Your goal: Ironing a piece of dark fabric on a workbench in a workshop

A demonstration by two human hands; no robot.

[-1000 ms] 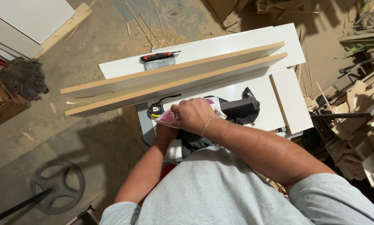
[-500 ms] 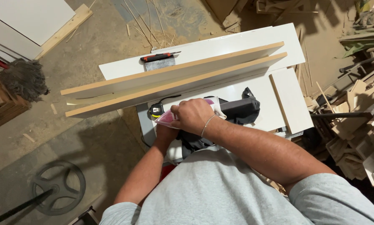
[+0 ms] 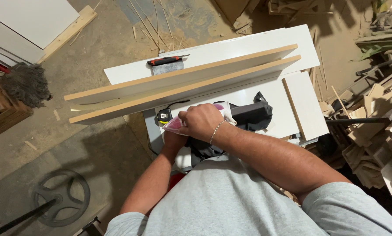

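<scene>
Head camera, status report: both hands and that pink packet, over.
Right hand gripping pink packet. Left hand mostly hidden beneath it, grip unclear. Two long boards and tape measure close ahead.

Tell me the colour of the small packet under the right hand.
Pink and white; the packet under the right hand shows best in the head view.

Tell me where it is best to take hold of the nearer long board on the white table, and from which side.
Probably at the left end of the nearer long board. That end juts past the white table over the floor, so fingers can wrap its thin edge from the left, above and below. The middle is less free: the right hand, holding a pink and white packet, and a tape measure lie close beside it.
</scene>
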